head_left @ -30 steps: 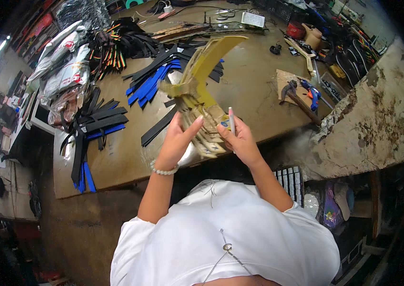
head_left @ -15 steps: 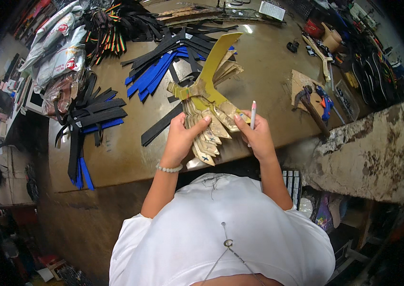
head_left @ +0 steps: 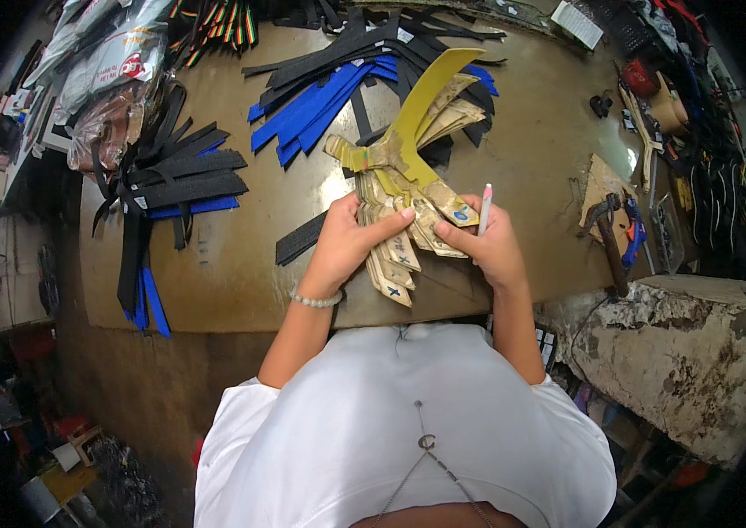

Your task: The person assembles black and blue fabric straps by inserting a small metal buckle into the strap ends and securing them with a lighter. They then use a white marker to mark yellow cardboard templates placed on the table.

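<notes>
In front of my chest, both hands hold a fanned bundle of worn cream and yellow pattern templates over the table's near edge. One long curved yellow piece rises from it, away from me. My left hand is closed on the left-hand leaves, its thumb across their top. Closed on the right-hand leaves, my right hand pinches a piece with a blue mark between thumb and fingers. A white pen with a pink tip also stands up from my right hand. My palms hide parts of the lower leaves.
Black and blue straps lie beyond the bundle on the brown table. Another strap bundle is at the left, near plastic bags. A hammer and a blue tool lie at the right.
The view has shifted, moving the table's contents across the picture. The right-hand leaves sit differently, and the blue mark now shows beside my right thumb. Both hands keep their hold.
</notes>
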### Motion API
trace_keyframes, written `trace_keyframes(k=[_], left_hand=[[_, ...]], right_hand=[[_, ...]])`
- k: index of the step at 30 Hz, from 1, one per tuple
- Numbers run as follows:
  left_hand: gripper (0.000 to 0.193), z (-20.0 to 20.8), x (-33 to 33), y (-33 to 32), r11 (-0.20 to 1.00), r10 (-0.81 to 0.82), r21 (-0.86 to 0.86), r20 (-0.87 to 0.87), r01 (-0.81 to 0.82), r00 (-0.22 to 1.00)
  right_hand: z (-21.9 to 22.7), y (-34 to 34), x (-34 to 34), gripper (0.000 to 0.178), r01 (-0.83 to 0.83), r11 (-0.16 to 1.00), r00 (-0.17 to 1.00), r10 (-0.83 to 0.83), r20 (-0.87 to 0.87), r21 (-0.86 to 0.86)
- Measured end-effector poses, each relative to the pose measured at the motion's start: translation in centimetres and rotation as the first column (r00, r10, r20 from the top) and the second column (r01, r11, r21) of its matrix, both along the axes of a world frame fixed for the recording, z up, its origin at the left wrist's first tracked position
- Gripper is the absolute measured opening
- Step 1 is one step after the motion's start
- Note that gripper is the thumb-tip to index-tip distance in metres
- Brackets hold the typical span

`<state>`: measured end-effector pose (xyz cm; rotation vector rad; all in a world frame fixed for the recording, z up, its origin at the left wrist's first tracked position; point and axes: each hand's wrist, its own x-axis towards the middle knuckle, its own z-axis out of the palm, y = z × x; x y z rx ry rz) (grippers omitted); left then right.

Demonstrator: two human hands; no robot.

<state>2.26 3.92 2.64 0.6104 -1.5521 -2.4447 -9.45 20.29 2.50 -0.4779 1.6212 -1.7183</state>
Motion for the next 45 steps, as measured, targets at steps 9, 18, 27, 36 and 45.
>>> trace_keyframes(k=[9, 18, 27, 36, 45], left_hand=[[0.033, 0.8, 0.9, -1.2, 0.991, -0.131, 0.047, 0.052, 0.128, 0.99], [0.026, 1.2, 1.7, -1.6, 0.958, -0.083, -0.272, 0.053, 0.095, 0.995], [0.031, -0.4, -0.2, 3.3, 0.79, -0.139, -0.613, -0.137, 0.026, 0.981], [0.043, 0.5, -1.9, 4.7, 0.981, -0.193, -0.02, -0.087, 0.192, 0.977], [0.034, 3.3, -4.4, 5.0, 0.815, -0.389, -0.476, -0.023, 0.332, 0.921]], right_hand=[[0.1, 0.1, -1.5, 0.034, -0.058, 0.984, 0.991, 0.078, -0.111, 0.17], [-0.5, 2.0, -0.7, 0.058, -0.326, 0.921, 0.92, 0.361, 0.154, -0.214], [-1.3, 5.1, -0.1, 0.019, -0.078, 0.994, 0.996, 0.082, 0.045, -0.078], [-0.8, 7.1, -0.1, 0.017, 0.339, 0.939, 0.769, -0.314, -0.557, -0.061], [-1.7, 5.4, 1.0, 0.014, 0.413, 0.846, 0.906, -0.343, 0.249, -0.337]])
